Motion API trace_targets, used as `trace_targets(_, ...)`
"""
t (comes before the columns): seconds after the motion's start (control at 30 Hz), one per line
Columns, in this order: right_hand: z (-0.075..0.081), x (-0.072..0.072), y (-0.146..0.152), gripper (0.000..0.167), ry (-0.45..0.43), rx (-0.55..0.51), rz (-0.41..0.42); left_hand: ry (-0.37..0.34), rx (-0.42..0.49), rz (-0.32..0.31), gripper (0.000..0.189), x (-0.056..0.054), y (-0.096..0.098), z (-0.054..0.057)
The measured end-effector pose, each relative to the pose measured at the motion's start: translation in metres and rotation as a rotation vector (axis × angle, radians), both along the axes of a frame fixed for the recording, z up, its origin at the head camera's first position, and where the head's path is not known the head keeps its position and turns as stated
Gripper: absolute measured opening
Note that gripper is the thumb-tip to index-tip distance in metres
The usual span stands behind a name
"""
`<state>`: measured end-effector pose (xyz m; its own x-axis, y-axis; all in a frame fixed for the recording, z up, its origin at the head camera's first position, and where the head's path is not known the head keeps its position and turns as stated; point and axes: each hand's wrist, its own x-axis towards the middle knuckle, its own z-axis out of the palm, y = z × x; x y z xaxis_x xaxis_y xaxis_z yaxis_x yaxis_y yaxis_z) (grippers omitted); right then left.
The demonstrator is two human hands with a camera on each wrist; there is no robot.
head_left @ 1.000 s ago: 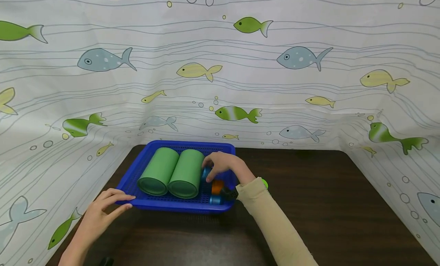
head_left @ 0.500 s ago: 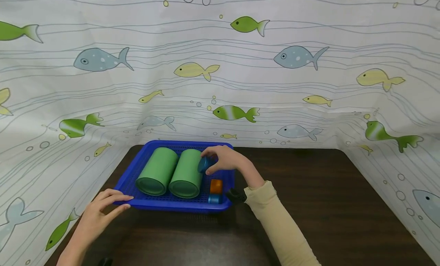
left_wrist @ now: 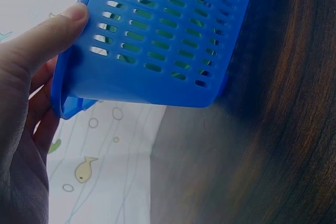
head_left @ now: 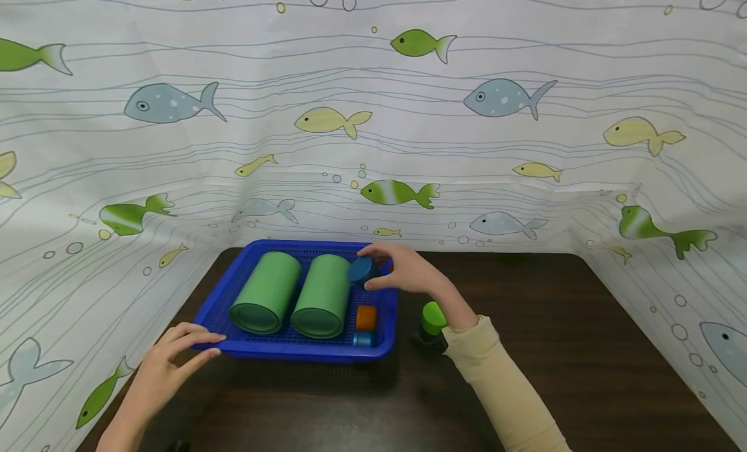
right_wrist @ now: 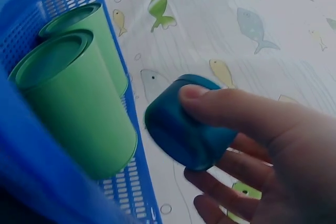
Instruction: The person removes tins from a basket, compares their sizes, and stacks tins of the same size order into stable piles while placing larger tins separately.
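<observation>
My right grip (head_left: pixel 408 270) pinches the blue cylinder (head_left: pixel 362 272) between thumb and fingers, at the far right corner of the basket (head_left: pixel 303 353). My left grip (head_left: pixel 165 362) pinches the basket's near left corner.

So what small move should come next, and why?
Probably carry the small blue cylinder rightward, clear of the blue perforated plastic basket, toward the dark brown table: the right hand holds it raised near the basket's right side, while the left hand grips the rim.

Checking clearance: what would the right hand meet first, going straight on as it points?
Probably the nearer green can, past the blue cylinder the right hand holds; depth is unclear.
</observation>
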<state>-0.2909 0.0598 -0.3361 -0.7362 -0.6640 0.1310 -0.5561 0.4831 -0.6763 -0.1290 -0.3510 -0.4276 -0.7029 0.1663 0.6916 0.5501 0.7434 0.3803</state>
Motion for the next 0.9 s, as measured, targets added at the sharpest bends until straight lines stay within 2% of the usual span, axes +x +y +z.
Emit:
trace_targets(0.53,-0.006,0.006,0.046,0.060,0.048,-0.126,-0.083,-0.003,0.001,-0.003,0.042,0.000,0.001,0.000)
trace_targets(0.9,-0.009,0.017,0.081,0.061,0.094,-0.139,-0.127,-0.024,-0.016,0.019,0.042,0.002,0.001,0.000)
